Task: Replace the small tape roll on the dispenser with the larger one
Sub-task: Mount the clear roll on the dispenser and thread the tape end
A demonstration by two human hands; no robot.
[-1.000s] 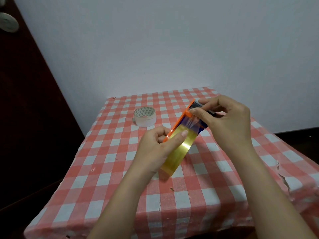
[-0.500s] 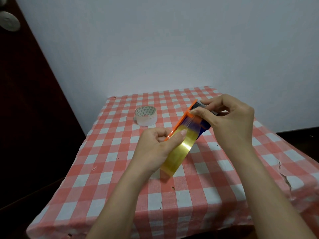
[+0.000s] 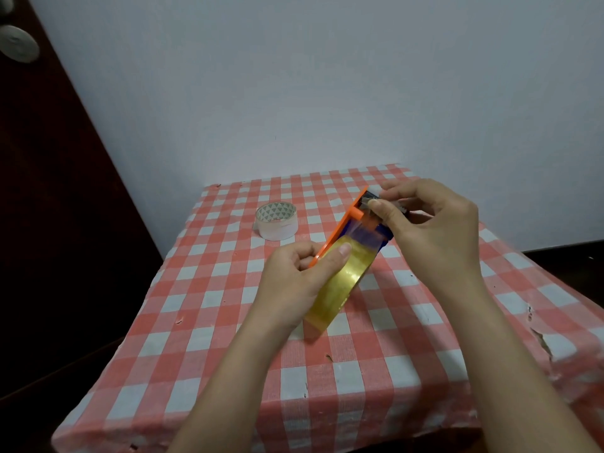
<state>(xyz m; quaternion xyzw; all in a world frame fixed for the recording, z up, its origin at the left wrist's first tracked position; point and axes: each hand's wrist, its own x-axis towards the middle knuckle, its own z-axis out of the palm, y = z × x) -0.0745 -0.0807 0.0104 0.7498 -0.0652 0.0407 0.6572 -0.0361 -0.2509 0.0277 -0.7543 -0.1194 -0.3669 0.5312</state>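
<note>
The orange tape dispenser [image 3: 341, 227] is held above the table with a large yellowish tape roll [image 3: 336, 282] mounted on it. My left hand [image 3: 294, 276] grips the roll and the dispenser's near end, thumb lying on the tape. My right hand [image 3: 428, 230] pinches the clear tape end at the dispenser's far end, by the cutter. A stretch of clear tape runs from the roll up to those fingers. The small clear tape roll [image 3: 277, 220] lies flat on the table, to the left of the dispenser.
A table with a red and white checked cloth [image 3: 202, 322] stands against a pale wall. A dark door is on the left. The cloth is torn near the right edge [image 3: 539, 338].
My right hand's fingers have shifted slightly along the dispenser's far end with the tape. The left hand keeps its hold in the same place.
</note>
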